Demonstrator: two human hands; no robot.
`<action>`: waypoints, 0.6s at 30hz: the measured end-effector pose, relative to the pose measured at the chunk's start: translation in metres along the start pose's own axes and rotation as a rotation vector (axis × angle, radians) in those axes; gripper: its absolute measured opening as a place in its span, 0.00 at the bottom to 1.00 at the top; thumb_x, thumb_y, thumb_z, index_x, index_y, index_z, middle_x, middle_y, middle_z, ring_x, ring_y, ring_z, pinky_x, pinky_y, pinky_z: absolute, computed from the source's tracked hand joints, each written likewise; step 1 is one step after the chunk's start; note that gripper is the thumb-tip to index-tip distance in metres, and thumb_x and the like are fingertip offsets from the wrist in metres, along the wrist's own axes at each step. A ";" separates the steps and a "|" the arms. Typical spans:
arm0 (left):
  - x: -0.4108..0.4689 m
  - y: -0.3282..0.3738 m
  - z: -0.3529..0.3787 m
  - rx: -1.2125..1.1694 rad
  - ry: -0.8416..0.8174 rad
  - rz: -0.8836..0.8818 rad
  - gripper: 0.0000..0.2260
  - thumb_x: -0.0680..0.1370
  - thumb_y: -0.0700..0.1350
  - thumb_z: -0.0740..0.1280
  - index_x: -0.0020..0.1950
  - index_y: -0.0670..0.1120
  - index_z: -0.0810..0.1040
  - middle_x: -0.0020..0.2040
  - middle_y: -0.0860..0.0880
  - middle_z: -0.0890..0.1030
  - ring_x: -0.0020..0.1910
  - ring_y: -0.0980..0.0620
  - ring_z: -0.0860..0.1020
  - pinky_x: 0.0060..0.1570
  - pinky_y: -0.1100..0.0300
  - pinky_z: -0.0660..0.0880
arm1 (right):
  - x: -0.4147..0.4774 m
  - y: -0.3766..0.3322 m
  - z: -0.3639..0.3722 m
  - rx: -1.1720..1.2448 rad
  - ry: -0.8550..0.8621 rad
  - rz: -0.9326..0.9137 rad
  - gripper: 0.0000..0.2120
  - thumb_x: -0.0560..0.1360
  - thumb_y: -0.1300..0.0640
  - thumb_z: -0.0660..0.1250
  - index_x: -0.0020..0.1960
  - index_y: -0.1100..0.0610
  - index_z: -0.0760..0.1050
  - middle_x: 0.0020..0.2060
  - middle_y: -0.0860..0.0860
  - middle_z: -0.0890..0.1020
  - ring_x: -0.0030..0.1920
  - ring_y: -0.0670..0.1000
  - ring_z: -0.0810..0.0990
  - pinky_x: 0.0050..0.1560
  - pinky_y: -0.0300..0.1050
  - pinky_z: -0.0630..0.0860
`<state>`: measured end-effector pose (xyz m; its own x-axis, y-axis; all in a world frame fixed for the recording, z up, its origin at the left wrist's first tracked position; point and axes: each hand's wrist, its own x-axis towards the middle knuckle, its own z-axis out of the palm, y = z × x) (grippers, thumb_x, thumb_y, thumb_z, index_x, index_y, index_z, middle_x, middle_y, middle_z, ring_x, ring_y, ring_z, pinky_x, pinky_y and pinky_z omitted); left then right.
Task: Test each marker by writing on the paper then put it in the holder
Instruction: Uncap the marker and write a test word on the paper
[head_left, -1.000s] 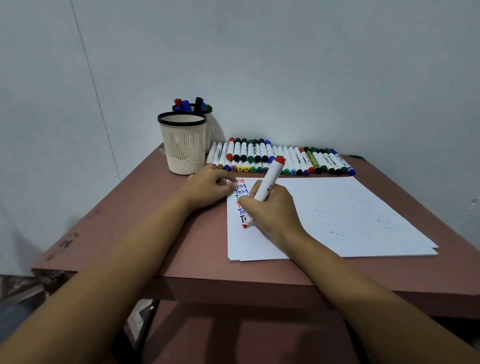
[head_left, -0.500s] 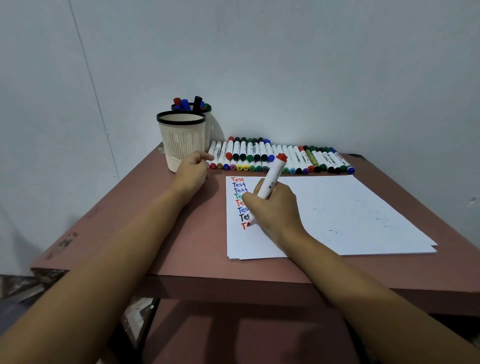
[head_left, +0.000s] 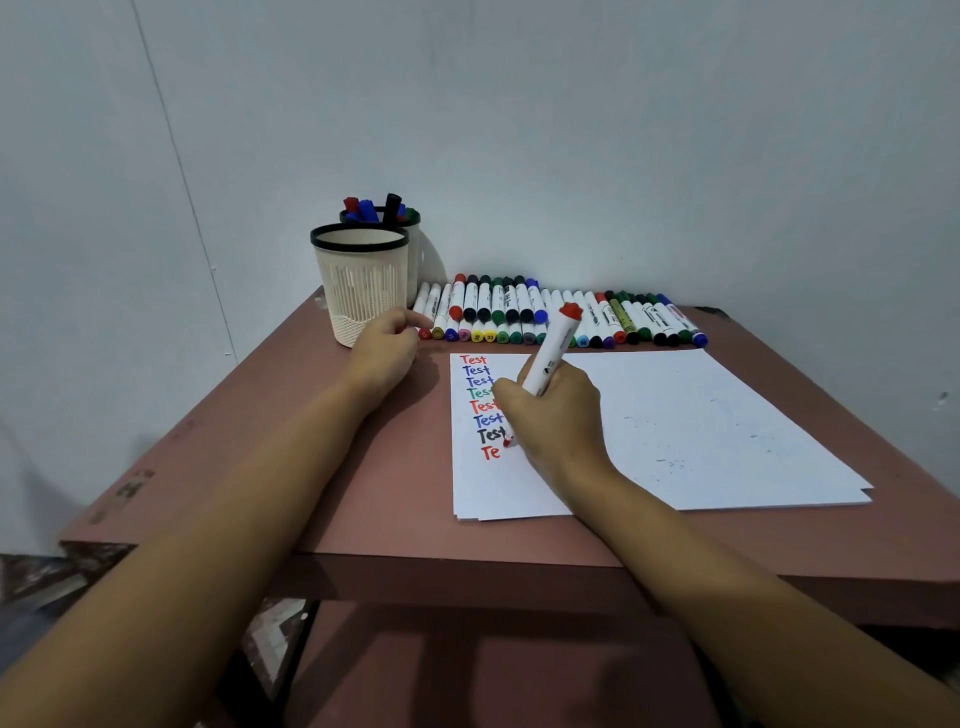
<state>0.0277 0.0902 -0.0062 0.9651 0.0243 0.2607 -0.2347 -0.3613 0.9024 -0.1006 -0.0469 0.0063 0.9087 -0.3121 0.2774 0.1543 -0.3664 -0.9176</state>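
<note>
My right hand (head_left: 558, 415) grips a white marker with a red end (head_left: 550, 353), tip down on the paper (head_left: 701, 431) at the left side. Under several coloured "Test" lines, a red "Te" (head_left: 491, 453) is written beside the tip. My left hand (head_left: 384, 353) rests on the table with its fingers curled and nothing visible in it, between the front holder (head_left: 361, 286) and the row of markers (head_left: 561, 317). The front holder looks empty from here. A second holder (head_left: 410, 228) behind it has several markers in it.
The reddish-brown table (head_left: 363, 493) stands in a corner, with white walls at the back and left. The marker row lies along the back wall. The table's front edge is close to me, and a lower shelf shows beneath it.
My left hand has moved off the paper's left edge to a spot beside the front holder. My right hand has written a red "Te" under the black line.
</note>
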 end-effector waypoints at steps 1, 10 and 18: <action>0.000 0.000 0.000 -0.001 0.001 0.001 0.14 0.77 0.34 0.55 0.52 0.46 0.78 0.35 0.50 0.73 0.33 0.54 0.70 0.35 0.59 0.68 | 0.000 0.000 0.000 -0.005 -0.001 -0.004 0.15 0.74 0.63 0.66 0.31 0.56 0.65 0.25 0.46 0.70 0.22 0.38 0.73 0.34 0.44 0.78; -0.001 -0.001 0.000 0.004 0.000 0.005 0.14 0.77 0.34 0.55 0.51 0.46 0.78 0.33 0.48 0.73 0.32 0.54 0.69 0.34 0.60 0.67 | 0.002 0.001 -0.001 -0.034 -0.041 0.017 0.17 0.75 0.61 0.66 0.31 0.53 0.64 0.26 0.45 0.71 0.22 0.38 0.73 0.24 0.31 0.67; -0.002 0.001 0.000 0.020 -0.015 0.010 0.13 0.78 0.34 0.55 0.51 0.46 0.78 0.34 0.49 0.73 0.32 0.54 0.69 0.33 0.61 0.66 | 0.000 0.002 -0.003 -0.001 0.045 0.011 0.15 0.74 0.61 0.66 0.31 0.55 0.65 0.25 0.46 0.70 0.20 0.36 0.72 0.21 0.29 0.66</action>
<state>0.0253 0.0899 -0.0059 0.9644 0.0069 0.2643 -0.2420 -0.3796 0.8929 -0.1017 -0.0504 0.0054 0.8918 -0.3555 0.2798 0.1439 -0.3634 -0.9204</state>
